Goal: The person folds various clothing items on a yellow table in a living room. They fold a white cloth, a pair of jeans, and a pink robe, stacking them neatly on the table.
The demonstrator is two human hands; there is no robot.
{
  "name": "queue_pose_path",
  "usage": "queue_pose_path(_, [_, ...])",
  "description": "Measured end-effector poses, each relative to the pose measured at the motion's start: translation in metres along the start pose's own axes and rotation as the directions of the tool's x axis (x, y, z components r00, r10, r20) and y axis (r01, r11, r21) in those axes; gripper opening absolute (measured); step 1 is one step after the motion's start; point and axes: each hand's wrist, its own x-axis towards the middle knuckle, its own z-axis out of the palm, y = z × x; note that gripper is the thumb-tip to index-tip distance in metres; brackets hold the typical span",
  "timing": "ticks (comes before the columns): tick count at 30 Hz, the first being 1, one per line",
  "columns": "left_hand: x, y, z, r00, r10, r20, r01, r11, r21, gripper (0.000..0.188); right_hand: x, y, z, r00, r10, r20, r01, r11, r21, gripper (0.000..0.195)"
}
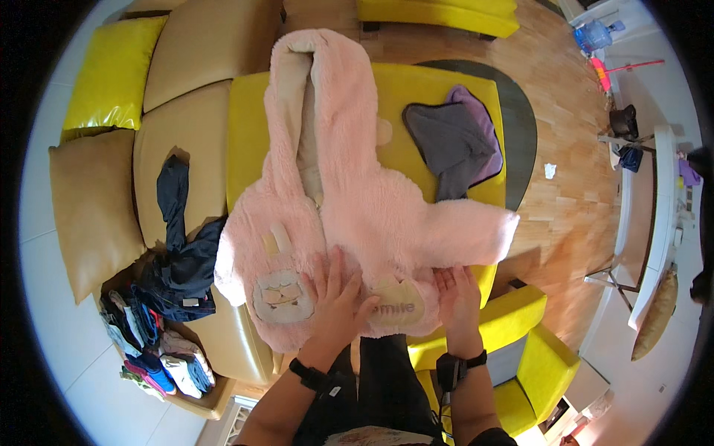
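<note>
A pink fluffy hooded jacket [368, 195] lies spread face up on a yellow bench [245, 122], its cream-lined hood pointing away from me. One sleeve stretches out to the right; the sleeve on the left is folded in or hidden. Cream patches decorate the lower front, one bearing stitched letters. My left hand [334, 295] rests flat on the front near the hem, fingers spread, between the two patches. At the jacket's right side edge, below the sleeve, my right hand [457, 290] touches the fabric with its palm turned inward; whether its fingers pinch the cloth is unclear.
A grey and purple cloth item [452, 139] lies at the bench's far right. On the tan sofa [184, 111] to the left are a dark garment [189, 267] and several folded clothes [156, 357]. A yellow armchair [524, 362] stands near right, a white table [652, 223] beyond.
</note>
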Motion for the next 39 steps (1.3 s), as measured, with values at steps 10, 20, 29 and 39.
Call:
queue_pose_path(10, [0.015,0.010,0.014,0.982,-0.079,0.169,0.036,0.969,0.245,0.113,0.020,-0.071,0.018,0.861,-0.506,0.042,0.462,0.746,-0.480,0.044])
queue_pose_path(20, [0.024,0.034,0.017,0.958,-0.190,0.215,0.129,0.955,0.269,0.114,0.000,-0.013,-0.038,0.833,-0.132,0.538,0.551,0.098,-0.829,0.031])
queue_pose_path(29, [0.018,0.031,0.020,0.995,-0.073,0.072,0.064,0.990,0.124,0.096,-0.067,0.018,-0.062,0.885,-0.116,0.451,0.465,0.275,-0.841,0.064])
queue_pose_path(39, [0.048,0.050,0.027,0.928,0.353,0.119,-0.322,0.921,-0.221,0.064,-0.050,0.052,-0.079,0.796,-0.409,0.446,0.485,-0.008,-0.875,0.064])
